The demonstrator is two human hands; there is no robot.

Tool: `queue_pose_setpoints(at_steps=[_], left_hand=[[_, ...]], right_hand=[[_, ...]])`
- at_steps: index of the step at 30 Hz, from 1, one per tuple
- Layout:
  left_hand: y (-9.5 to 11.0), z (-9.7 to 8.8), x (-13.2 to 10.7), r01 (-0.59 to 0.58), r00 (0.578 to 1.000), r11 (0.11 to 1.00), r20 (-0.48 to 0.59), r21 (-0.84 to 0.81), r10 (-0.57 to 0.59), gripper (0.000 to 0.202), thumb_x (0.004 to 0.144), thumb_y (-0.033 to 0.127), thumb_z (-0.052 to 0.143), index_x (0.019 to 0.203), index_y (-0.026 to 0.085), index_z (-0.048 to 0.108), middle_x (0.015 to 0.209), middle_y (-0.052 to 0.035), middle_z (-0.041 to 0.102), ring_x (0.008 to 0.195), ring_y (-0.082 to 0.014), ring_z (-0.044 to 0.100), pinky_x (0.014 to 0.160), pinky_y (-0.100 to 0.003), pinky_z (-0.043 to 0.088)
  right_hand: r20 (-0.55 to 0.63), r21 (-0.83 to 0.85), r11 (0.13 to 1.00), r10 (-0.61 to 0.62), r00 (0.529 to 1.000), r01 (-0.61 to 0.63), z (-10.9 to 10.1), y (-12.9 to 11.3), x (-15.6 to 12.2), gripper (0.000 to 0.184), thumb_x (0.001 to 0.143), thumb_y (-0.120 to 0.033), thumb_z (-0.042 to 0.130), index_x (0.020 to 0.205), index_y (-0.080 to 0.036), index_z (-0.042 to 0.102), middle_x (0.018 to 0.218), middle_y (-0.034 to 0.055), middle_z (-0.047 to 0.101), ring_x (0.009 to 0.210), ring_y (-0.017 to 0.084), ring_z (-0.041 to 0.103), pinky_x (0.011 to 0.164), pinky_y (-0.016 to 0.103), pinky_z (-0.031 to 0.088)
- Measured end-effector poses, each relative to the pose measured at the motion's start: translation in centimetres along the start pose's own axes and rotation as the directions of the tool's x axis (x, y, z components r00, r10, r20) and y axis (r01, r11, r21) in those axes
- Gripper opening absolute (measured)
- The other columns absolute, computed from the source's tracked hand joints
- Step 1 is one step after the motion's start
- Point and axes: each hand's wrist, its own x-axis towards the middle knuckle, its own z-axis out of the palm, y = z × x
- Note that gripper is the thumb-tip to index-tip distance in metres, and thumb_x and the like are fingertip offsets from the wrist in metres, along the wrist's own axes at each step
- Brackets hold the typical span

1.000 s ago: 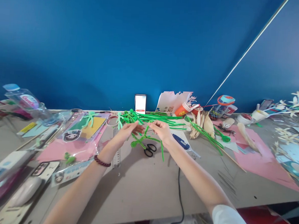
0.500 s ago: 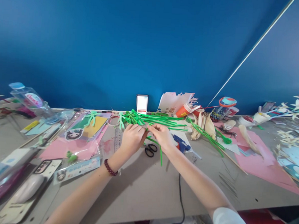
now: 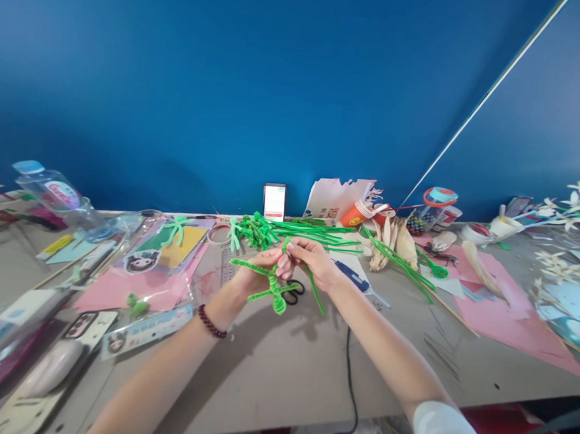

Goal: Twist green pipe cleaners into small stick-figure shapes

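Note:
Above the middle of the desk, my left hand (image 3: pixel 249 280) is closed round a bright green pipe-cleaner figure (image 3: pixel 273 283). Its wound arms stick out to the sides and a thick coiled end hangs toward me. My right hand (image 3: pixel 316 263) pinches the upper end of the same green piece close to my left fingertips. A loose green pipe cleaner (image 3: pixel 318 296) trails down below my right hand; whether it joins the figure is hidden by my fingers. Black scissors (image 3: pixel 292 298) lie beneath, partly covered by the figure.
Behind my hands lies a pile of green pipe cleaners (image 3: pixel 313 231). A blue glue gun (image 3: pixel 351 274) rests on the right, its cord running forward. Pink paper (image 3: pixel 514 316) and dried husks (image 3: pixel 406 245) are farther right. A plastic bottle (image 3: pixel 51 186) leans at left; a phone (image 3: pixel 274 201) stands at the wall.
My left hand has turned over, bringing the coiled figure into sight below the fingers. The right hand keeps its pinch, and the trailing pipe cleaner has swung slightly right.

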Motion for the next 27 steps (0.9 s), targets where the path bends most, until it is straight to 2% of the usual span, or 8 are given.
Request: queue_pose_setpoints(at_steps=[4, 8, 11, 13, 15, 17, 22, 27], left_hand=[[-0.8, 0.2, 0.1, 0.054, 0.997, 0.997, -0.055, -0.05, -0.057, 0.043, 0.075, 0.057, 0.045, 0.051, 0.021, 0.038, 0.049, -0.0012, 0.039, 0.051, -0.0161, 0.045, 0.057, -0.037, 0.043], [-1.2, -1.4, 0.7, 0.102, 0.982, 0.99, -0.149, -0.095, -0.116, 0.044, 0.079, 0.055, 0.04, 0.065, 0.018, 0.058, 0.061, -0.0085, 0.058, 0.064, -0.0218, 0.058, 0.063, -0.039, 0.047], [-1.1, -3.0, 1.1, -0.008, 0.944, 0.998, -0.329, 0.062, 0.028, 0.051, 0.083, 0.054, 0.032, 0.075, 0.015, 0.063, 0.071, -0.0109, 0.065, 0.073, -0.0231, 0.061, 0.067, -0.037, 0.048], [-0.8, -3.6, 1.0, -0.066, 0.855, 0.95, -0.473, 0.306, 0.212, 0.051, 0.087, 0.051, 0.027, 0.082, 0.015, 0.063, 0.073, -0.0097, 0.065, 0.076, -0.0216, 0.061, 0.071, -0.035, 0.047], [-0.3, -3.5, 0.5, -0.102, 0.725, 0.773, -0.485, 0.626, 0.489, 0.04, 0.09, 0.042, 0.03, 0.091, 0.017, 0.061, 0.083, -0.0089, 0.065, 0.085, -0.0207, 0.059, 0.079, -0.035, 0.044], [0.2, -3.0, -0.1, -0.054, 0.667, 0.492, -0.335, 0.869, 0.665, 0.031, 0.09, 0.033, 0.034, 0.099, 0.018, 0.06, 0.092, -0.0094, 0.064, 0.091, -0.0217, 0.057, 0.083, -0.036, 0.042], [0.8, -2.3, -1.0, -0.036, 0.631, 0.021, 0.007, 0.999, 0.775, 0.031, 0.087, 0.014, 0.035, 0.108, 0.017, 0.057, 0.09, -0.0096, 0.066, 0.09, -0.0225, 0.059, 0.078, -0.035, 0.041], [1.7, -2.6, -1.5, -0.048, 0.619, -0.158, 0.154, 0.986, 0.77, 0.033, 0.085, 0.011, 0.039, 0.11, 0.02, 0.057, 0.097, -0.0106, 0.067, 0.094, -0.0235, 0.06, 0.08, -0.037, 0.04]], right_hand=[[-0.025, 0.006, 0.999, 0.037, 0.999, -0.037, -0.1, 0.6, 0.2, 0.031, 0.068, -0.045, 0.068, 0.067, -0.018, 0.053, 0.058, -0.0012, 0.056, 0.051, 0.011, 0.049, 0.05, 0.024, 0.036], [-0.181, -0.128, 0.991, -0.063, 0.981, 0.04, -0.3, 0.6, 0.6, 0.033, 0.064, -0.045, 0.071, 0.058, -0.017, 0.053, 0.051, -0.0045, 0.047, 0.047, 0.008, 0.039, 0.048, 0.022, 0.031], [-0.293, -0.257, 0.965, -0.13, 0.947, 0.053, -0.6, 0.4, 0.8, 0.033, 0.062, -0.046, 0.07, 0.059, -0.017, 0.056, 0.051, -0.0045, 0.045, 0.047, 0.007, 0.034, 0.046, 0.023, 0.026], [-0.343, -0.324, 0.945, -0.161, 0.926, 0.044, -0.7, 0.4, 0.7, 0.033, 0.063, -0.048, 0.069, 0.061, -0.017, 0.057, 0.051, -0.0041, 0.045, 0.046, 0.008, 0.033, 0.045, 0.023, 0.024], [-0.368, -0.397, 0.917, -0.205, 0.907, 0.046, -0.7, 0.4, 0.7, 0.033, 0.065, -0.049, 0.067, 0.061, -0.017, 0.057, 0.049, -0.0043, 0.043, 0.045, 0.008, 0.032, 0.045, 0.024, 0.022], [-0.377, -0.472, 0.88, -0.261, 0.889, 0.058, -0.6, 0.4, 0.5, 0.034, 0.066, -0.049, 0.065, 0.06, -0.018, 0.056, 0.048, -0.0043, 0.041, 0.045, 0.009, 0.031, 0.045, 0.024, 0.022], [-0.399, -0.54, 0.84, -0.31, 0.863, 0.052, -0.7, 0.6, 0.5, 0.034, 0.068, -0.05, 0.062, 0.06, -0.018, 0.057, 0.05, -0.004, 0.041, 0.047, 0.009, 0.031, 0.047, 0.024, 0.025], [-0.417, -0.515, 0.855, -0.307, 0.855, 0.056, -0.9, 0.5, 0.6, 0.032, 0.069, -0.048, 0.063, 0.061, -0.018, 0.057, 0.051, -0.0036, 0.042, 0.048, 0.009, 0.031, 0.046, 0.024, 0.024]])
